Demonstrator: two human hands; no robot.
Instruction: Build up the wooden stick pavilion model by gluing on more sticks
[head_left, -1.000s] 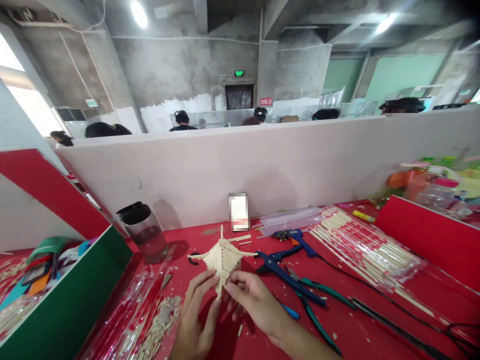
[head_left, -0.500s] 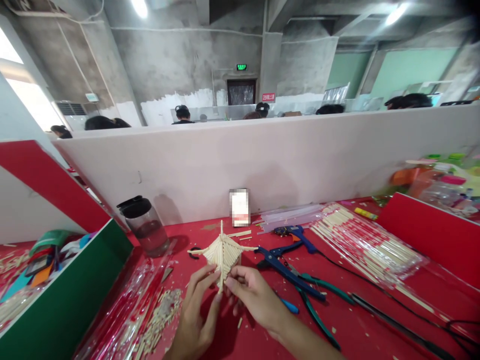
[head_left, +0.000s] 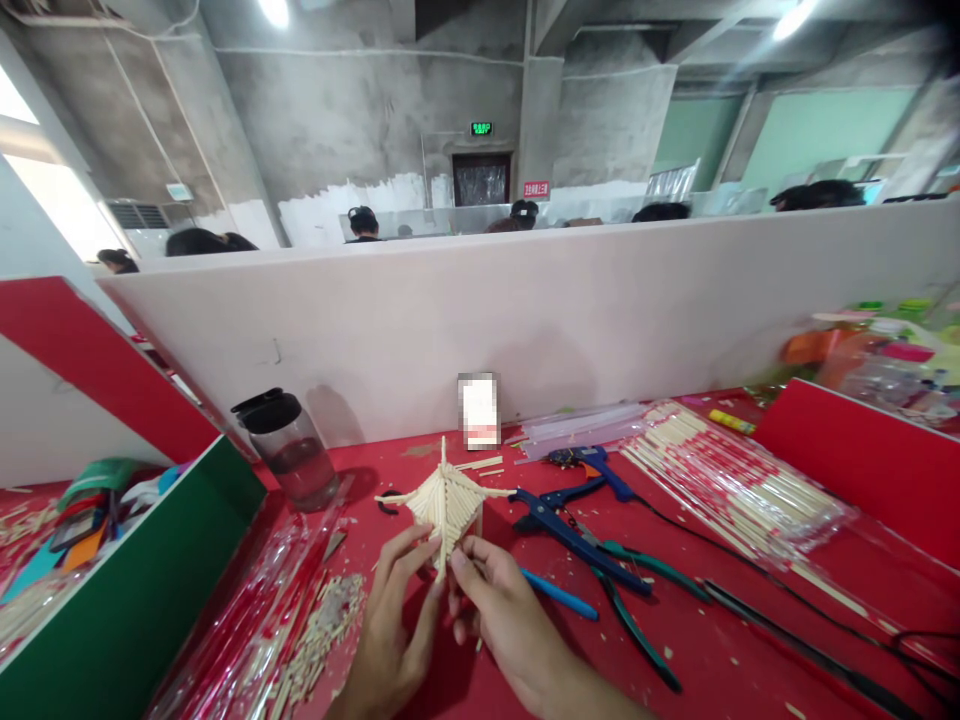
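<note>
A small pale wooden stick model [head_left: 447,502] with a pointed, roof-like top and upturned corners stands at the middle of the red table. My left hand [head_left: 399,610] has its fingers closed on the model's near left side. On the near right side, my right hand [head_left: 496,600] pinches the model close to its front corner. The fingertips of both hands are partly hidden behind the front corner. A blue pen-like tool [head_left: 562,596] lies just right of my right hand.
Right of the model lie a blue cutter [head_left: 581,545], green-handled pliers [head_left: 637,628], a blue glue gun [head_left: 592,466] and bagged sticks [head_left: 720,475]. A bottle [head_left: 294,455] stands back left, a phone [head_left: 480,412] behind. Stick scraps [head_left: 319,630] lie left.
My right hand has shifted slightly left and down, uncovering more of the blue pen-like tool. My left hand and the model stay nearly in place. The view has tilted slightly.
</note>
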